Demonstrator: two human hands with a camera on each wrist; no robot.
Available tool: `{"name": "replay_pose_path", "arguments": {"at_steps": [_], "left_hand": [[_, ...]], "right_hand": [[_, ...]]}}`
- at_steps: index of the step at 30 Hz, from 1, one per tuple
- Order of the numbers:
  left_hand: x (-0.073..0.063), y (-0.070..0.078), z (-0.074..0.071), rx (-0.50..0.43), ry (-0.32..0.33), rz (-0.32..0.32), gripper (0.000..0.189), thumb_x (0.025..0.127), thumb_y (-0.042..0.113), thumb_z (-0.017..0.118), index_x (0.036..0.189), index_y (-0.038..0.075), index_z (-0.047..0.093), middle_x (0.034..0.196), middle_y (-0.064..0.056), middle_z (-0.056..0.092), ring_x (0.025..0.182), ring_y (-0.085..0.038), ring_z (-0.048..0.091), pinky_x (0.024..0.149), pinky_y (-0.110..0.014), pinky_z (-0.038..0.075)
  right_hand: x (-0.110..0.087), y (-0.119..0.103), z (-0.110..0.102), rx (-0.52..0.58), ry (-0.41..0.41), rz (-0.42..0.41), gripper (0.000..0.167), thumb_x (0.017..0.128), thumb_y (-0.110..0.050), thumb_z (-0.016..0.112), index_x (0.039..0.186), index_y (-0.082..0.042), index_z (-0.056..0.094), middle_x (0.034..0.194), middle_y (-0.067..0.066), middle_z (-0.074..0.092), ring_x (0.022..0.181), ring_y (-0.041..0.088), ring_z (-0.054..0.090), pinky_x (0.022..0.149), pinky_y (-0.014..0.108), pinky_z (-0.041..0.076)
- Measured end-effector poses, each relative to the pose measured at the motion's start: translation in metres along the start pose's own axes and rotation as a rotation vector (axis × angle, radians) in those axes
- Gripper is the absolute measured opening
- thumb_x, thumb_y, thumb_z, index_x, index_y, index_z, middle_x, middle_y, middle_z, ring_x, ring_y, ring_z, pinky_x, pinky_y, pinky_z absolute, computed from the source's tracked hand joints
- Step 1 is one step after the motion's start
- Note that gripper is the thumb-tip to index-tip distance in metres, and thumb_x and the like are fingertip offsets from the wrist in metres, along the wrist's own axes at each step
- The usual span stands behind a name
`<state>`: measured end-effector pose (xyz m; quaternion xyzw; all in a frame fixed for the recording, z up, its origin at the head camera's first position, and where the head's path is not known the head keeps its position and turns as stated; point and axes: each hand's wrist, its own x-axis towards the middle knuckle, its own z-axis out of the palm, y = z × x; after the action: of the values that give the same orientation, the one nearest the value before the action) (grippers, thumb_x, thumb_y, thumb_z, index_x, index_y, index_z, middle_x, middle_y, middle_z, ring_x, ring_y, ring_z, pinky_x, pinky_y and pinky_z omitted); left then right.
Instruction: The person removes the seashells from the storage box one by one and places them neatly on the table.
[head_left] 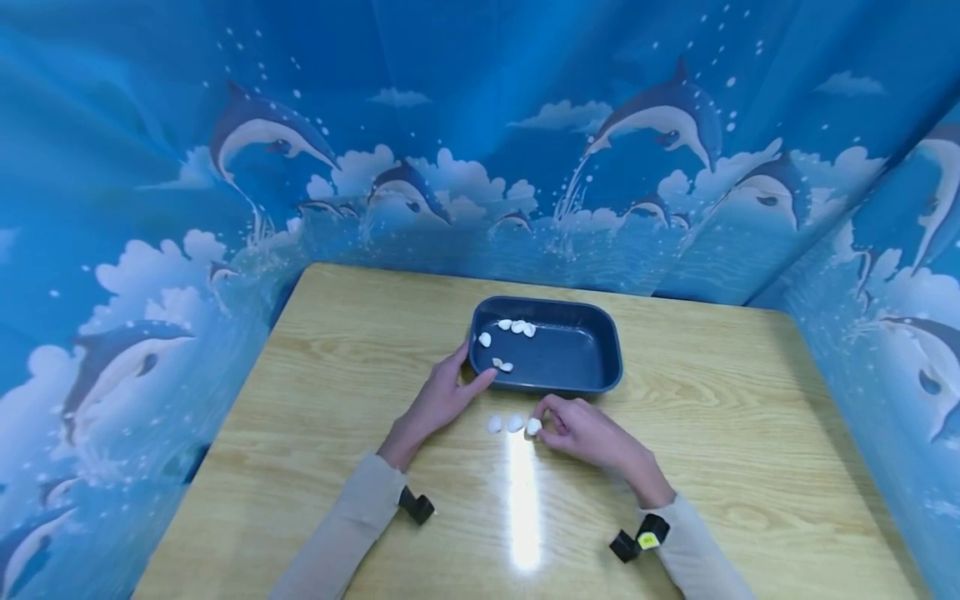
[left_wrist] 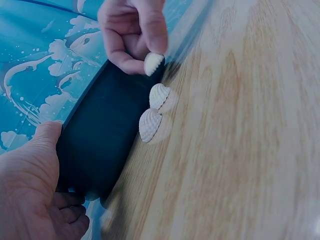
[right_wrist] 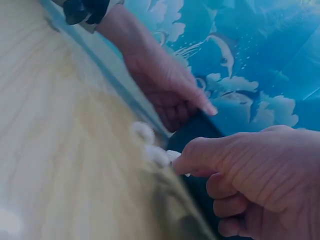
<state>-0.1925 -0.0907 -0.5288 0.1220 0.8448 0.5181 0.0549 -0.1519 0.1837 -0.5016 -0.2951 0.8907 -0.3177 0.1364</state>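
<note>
A dark blue rectangular tray [head_left: 555, 385] sits on the table with several white seashells [head_left: 518, 327] inside, mostly toward its left side. My left hand [head_left: 444, 392] grips the tray's near left corner, thumb at the rim and fingers around the outer side. Just in front of the tray, my right hand [head_left: 588, 429] pinches a white ribbed seashell [left_wrist: 153, 64] between thumb and fingertips. Two more seashells lie on the table left of it: one nearer the right hand [left_wrist: 159, 96], the other farther left [left_wrist: 150, 125].
The wooden table [head_left: 750, 467] extends around the tray on all sides. A blue curtain [head_left: 465, 100] printed with dolphins hangs behind the table and along its sides. A bright light reflection lies on the tabletop between the forearms.
</note>
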Motion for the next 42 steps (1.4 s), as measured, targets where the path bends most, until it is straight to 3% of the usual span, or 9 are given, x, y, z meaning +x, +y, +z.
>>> {"name": "replay_pose_path", "arguments": {"at_steps": [5,17,22,28,38,42], "left_hand": [[-0.001,0.000,-0.003,-0.005,-0.003,0.009,0.080,0.105,0.041,0.064,0.168,0.014,0.022,0.171,-0.004,0.027,0.156,-0.019,0.026,0.126,-0.044,0.029],[0.003,0.001,0.001,-0.007,-0.013,0.017,0.082,0.104,0.044,0.064,0.168,0.016,0.021,0.171,-0.003,0.026,0.156,-0.017,0.026,0.125,-0.042,0.030],[0.002,0.002,0.002,0.003,-0.011,-0.022,0.082,0.104,0.045,0.064,0.168,0.017,0.021,0.171,-0.001,0.025,0.157,-0.017,0.025,0.125,-0.042,0.029],[0.000,0.003,0.000,0.002,-0.005,-0.056,0.083,0.103,0.047,0.064,0.168,0.018,0.021,0.171,0.000,0.025,0.157,-0.017,0.025,0.126,-0.042,0.029],[-0.001,0.002,0.001,-0.014,0.014,-0.037,0.087,0.103,0.046,0.064,0.167,0.013,0.016,0.172,-0.002,0.019,0.158,-0.020,0.021,0.126,-0.042,0.026],[0.000,0.001,0.003,-0.032,0.017,-0.016,0.086,0.104,0.043,0.065,0.167,0.012,0.015,0.172,-0.004,0.018,0.158,-0.020,0.020,0.127,-0.042,0.025]], "right_hand": [[0.004,0.004,0.006,0.005,-0.031,0.039,0.013,0.099,-0.018,0.071,0.111,-0.016,0.068,0.067,-0.012,0.049,0.057,0.000,0.043,0.050,0.019,0.034],[0.003,0.013,0.003,-0.010,-0.023,0.038,0.020,0.096,-0.014,0.072,0.116,-0.012,0.066,0.068,-0.012,0.049,0.057,0.001,0.044,0.051,0.020,0.037],[0.002,0.013,0.002,-0.003,-0.015,0.034,0.024,0.095,-0.016,0.074,0.117,-0.013,0.067,0.068,-0.012,0.050,0.058,0.002,0.045,0.051,0.021,0.038],[0.001,0.010,-0.004,0.008,0.035,-0.002,0.016,0.093,-0.015,0.075,0.109,-0.015,0.071,0.068,-0.012,0.049,0.059,0.003,0.045,0.053,0.021,0.040],[0.002,0.005,-0.030,0.216,0.115,-0.109,0.007,0.097,-0.008,0.073,0.103,-0.006,0.073,0.065,-0.012,0.045,0.056,0.002,0.041,0.052,0.021,0.039],[0.011,-0.003,-0.045,0.271,0.162,-0.093,0.007,0.100,-0.012,0.071,0.105,-0.007,0.073,0.064,-0.007,0.047,0.053,0.007,0.040,0.049,0.024,0.037]]}}
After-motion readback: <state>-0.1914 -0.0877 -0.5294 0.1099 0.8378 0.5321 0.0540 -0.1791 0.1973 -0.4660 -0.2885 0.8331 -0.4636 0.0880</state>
